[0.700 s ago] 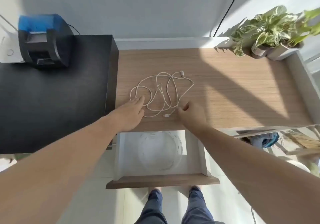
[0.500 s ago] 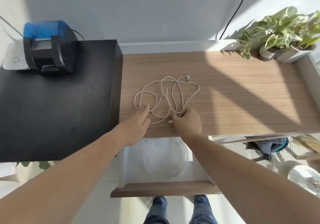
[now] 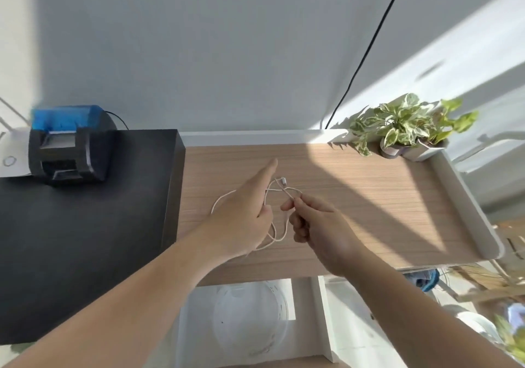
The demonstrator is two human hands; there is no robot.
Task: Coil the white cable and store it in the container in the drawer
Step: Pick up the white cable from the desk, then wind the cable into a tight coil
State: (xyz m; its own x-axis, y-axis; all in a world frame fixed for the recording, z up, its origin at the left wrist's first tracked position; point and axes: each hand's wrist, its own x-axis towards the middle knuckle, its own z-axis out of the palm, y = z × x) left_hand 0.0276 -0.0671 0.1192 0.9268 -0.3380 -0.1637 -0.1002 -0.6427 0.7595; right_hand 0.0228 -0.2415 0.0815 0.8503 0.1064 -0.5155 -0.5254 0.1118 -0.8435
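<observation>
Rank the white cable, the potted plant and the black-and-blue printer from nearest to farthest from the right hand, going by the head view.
1. white cable: pinched in the right hand, over the desk's middle.
2. potted plant: back right corner of the desk.
3. black-and-blue printer: far left, on the black cabinet, beyond the left hand.

white cable (image 3: 279,234), wood-grain desk (image 3: 369,197), black cabinet (image 3: 85,239)
</observation>
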